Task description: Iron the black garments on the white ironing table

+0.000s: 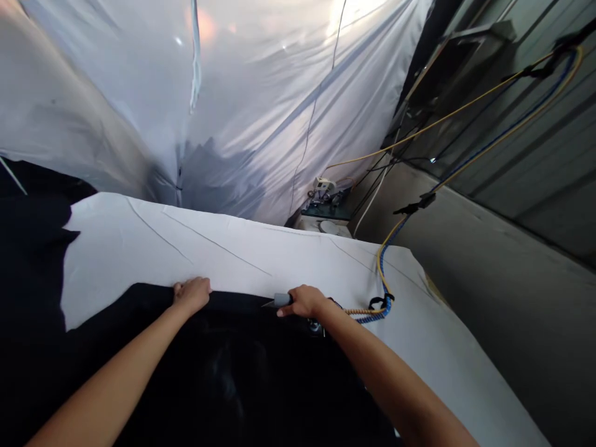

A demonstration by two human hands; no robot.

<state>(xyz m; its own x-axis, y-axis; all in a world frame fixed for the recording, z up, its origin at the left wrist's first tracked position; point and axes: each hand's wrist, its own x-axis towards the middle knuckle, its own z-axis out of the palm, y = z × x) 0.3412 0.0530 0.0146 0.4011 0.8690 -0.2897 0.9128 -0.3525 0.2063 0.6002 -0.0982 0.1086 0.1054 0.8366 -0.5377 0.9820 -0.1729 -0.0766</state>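
Observation:
My right hand is wrapped round a grey-bodied hand tool with a thin pointed tip facing left. That tip lies over the black sheet, close to its far edge. Coiled orange and blue hoses lead from beside this hand to the right. Further left, my left hand is closed at the same black edge, its fingers curled and partly hidden. Beyond both hands spreads a white surface with several thin lines or creases across it.
Dark material with a ragged edge lies at the left. White sheeting hangs behind the work surface. Yellow and blue hoses loop down from the upper right. A small white machine stands at the back, near a grey wall.

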